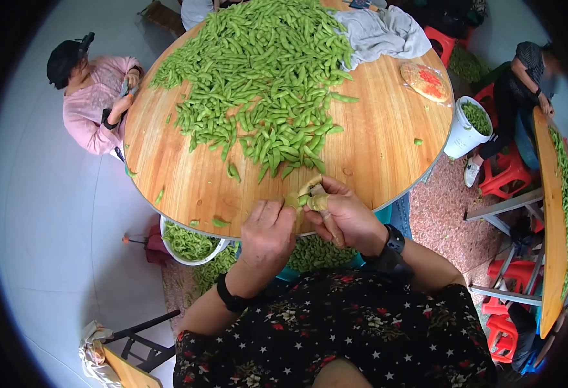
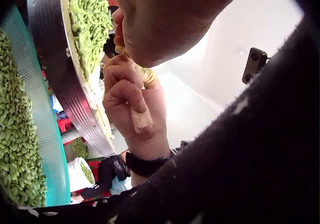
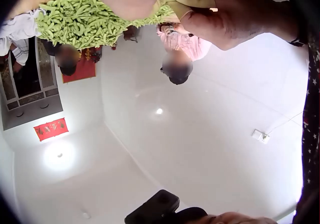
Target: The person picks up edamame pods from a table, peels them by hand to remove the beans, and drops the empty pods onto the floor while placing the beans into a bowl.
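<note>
A heap of green pods (image 1: 264,71) covers the far and middle part of the round wooden table (image 1: 374,142). At the near edge the left hand (image 1: 269,233) and the right hand (image 1: 345,213) meet, with a green pod (image 1: 303,200) pinched between their fingertips. Yellowish coverings wrap some fingertips of both hands. In the left wrist view, the right hand (image 2: 135,101) has curled fingers, one with a pale wrap. The right wrist view shows the left hand (image 3: 220,24) at the top, its fingertips partly hidden.
Below the table edge are a white bucket of pods (image 1: 224,246) and a teal basket (image 2: 60,159) of shelled beans. A grey cloth (image 1: 387,35) and a bagged round item (image 1: 424,81) lie on the table. A person in pink (image 1: 96,90) sits at the left.
</note>
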Available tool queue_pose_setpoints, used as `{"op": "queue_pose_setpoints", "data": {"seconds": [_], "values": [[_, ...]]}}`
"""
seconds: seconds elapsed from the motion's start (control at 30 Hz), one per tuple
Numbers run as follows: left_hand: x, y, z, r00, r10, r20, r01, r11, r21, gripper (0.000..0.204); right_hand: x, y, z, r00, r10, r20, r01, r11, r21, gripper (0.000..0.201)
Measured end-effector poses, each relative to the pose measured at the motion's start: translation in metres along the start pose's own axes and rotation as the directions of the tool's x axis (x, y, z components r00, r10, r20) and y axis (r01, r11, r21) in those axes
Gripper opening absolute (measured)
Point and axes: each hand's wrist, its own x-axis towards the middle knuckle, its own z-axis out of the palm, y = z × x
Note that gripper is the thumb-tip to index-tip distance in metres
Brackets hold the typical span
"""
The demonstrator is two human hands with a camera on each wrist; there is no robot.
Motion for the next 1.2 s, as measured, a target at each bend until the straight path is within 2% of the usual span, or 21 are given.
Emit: {"op": "queue_pose_setpoints", "data": {"seconds": [0.07, 0.13, 0.2, 0.23, 0.3, 0.4, 0.47, 0.53, 0.63, 0.73, 0.8, 0.83, 0.9, 0.97, 1.03, 1.07, 1.13, 1.17, 1.2], "values": [[-0.004, 0.0, 0.002, 0.999, -0.036, -0.019, 0.035, 0.999, -0.039, 0.024, 0.002, 0.003, 0.003, 0.998, -0.024, -0.059, 0.024, 1.0, 0.003, 0.005], [-0.005, 0.001, 0.003, 0.997, -0.071, -0.033, 0.068, 0.994, -0.082, 0.022, 0.004, 0.004, 0.001, 0.999, -0.012, -0.039, 0.011, 1.0, -0.016, 0.006], [-0.004, 0.003, 0.005, 0.979, -0.197, -0.06, 0.177, 0.953, -0.247, 0.009, 0.006, 0.007, -0.002, 1.0, -0.001, -0.021, 0.001, 0.999, -0.038, 0.007], [-0.004, 0.004, 0.005, 0.978, -0.199, -0.061, 0.178, 0.952, -0.248, 0.009, 0.008, 0.01, -0.003, 0.999, -0.033, -0.013, 0.032, 0.997, -0.07, 0.008], [-0.001, 0.003, 0.002, 0.946, -0.323, 0.011, 0.309, 0.894, -0.325, 0.008, 0.01, 0.006, -0.001, 0.998, -0.065, 0.005, 0.066, 0.992, -0.108, 0.009], [-0.002, -0.008, 0.006, 0.944, -0.328, -0.036, 0.298, 0.895, -0.334, 0.007, 0.01, -0.003, 0.006, 0.996, -0.087, 0.03, 0.092, 0.972, -0.219, 0.011], [-0.001, -0.011, 0.002, 0.948, -0.318, -0.023, 0.299, 0.912, -0.282, 0.008, 0.011, 0.0, 0.006, 0.917, -0.396, -0.047, 0.34, 0.838, -0.428, 0.011], [-0.001, -0.01, 0.0, 0.95, -0.311, -0.003, 0.301, 0.924, -0.235, 0.01, 0.012, 0.001, 0.006, 0.9, -0.428, -0.086, 0.359, 0.837, -0.412, 0.008], [0.0, -0.006, -0.002, 0.971, -0.234, -0.038, 0.224, 0.958, -0.178, 0.005, 0.01, 0.0, 0.006, 0.916, -0.399, -0.033, 0.335, 0.81, -0.481, 0.008], [0.002, -0.004, -0.003, 0.98, -0.173, -0.096, 0.16, 0.978, -0.132, 0.005, 0.012, 0.001, 0.003, 0.995, -0.097, -0.025, 0.091, 0.983, -0.157, 0.005], [0.0, -0.001, -0.004, 0.953, -0.302, -0.016, 0.28, 0.902, -0.33, 0.006, 0.012, -0.001, 0.005, 0.997, -0.063, -0.033, 0.06, 0.994, -0.096, 0.005], [0.0, -0.001, -0.005, 0.952, -0.305, -0.015, 0.283, 0.901, -0.329, 0.006, 0.012, -0.001, 0.005, 0.999, -0.027, -0.038, 0.026, 0.999, -0.034, 0.006], [0.002, -0.003, -0.008, 0.93, -0.346, 0.125, 0.361, 0.795, -0.489, 0.004, 0.011, -0.004, 0.002, 1.0, 0.014, -0.008, -0.014, 1.0, -0.007, 0.005], [-0.001, -0.007, -0.008, 0.93, -0.332, 0.161, 0.365, 0.765, -0.531, 0.003, 0.009, -0.007, -0.003, 0.998, 0.052, 0.021, -0.053, 0.998, 0.019, 0.006], [-0.003, -0.009, -0.006, 0.929, -0.315, 0.195, 0.369, 0.734, -0.571, 0.003, 0.008, -0.01, -0.008, 0.982, 0.127, 0.141, -0.127, 0.992, -0.013, 0.007], [-0.004, -0.01, -0.005, 0.931, -0.302, 0.207, 0.365, 0.717, -0.594, 0.004, 0.01, -0.008, -0.011, 0.982, 0.126, 0.14, -0.126, 0.992, -0.013, 0.007], [-0.004, -0.01, -0.004, 0.932, -0.287, 0.221, 0.362, 0.698, -0.618, 0.005, 0.013, -0.004, -0.015, 0.963, 0.17, 0.211, -0.185, 0.981, 0.052, 0.008], [-0.003, -0.01, -0.003, 0.964, -0.205, 0.167, 0.262, 0.828, -0.496, 0.007, 0.011, -0.005, -0.015, 0.963, 0.169, 0.209, -0.184, 0.982, 0.051, 0.008], [-0.002, -0.01, -0.002, 0.986, -0.113, 0.126, 0.151, 0.923, -0.354, 0.009, 0.004, -0.01, -0.005, 0.987, 0.144, 0.067, -0.137, 0.986, -0.094, 0.007]]}}
